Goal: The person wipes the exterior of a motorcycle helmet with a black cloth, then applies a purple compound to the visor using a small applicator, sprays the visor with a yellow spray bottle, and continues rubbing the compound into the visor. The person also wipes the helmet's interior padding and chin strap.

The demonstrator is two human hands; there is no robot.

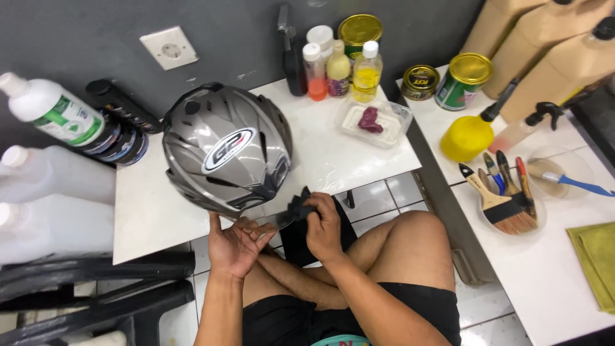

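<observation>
White table (147, 218) bears grey helmet (224, 150); left hand (234, 247) open beneath, right hand (323, 227) clenching black cloth (298, 206).

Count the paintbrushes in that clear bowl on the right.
4, fanned together in the bowl: one wide wooden-handled brush, and three slim ones with blue, dark and red handles. More may hide beneath.

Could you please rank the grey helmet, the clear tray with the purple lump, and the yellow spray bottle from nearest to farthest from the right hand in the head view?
From the right hand, which grips a dark cloth:
1. Grey helmet, just up and to the left on the white table.
2. Clear tray, farther back near the bottles.
3. Yellow spray bottle, farthest, on the neighbouring counter to the right.
</observation>
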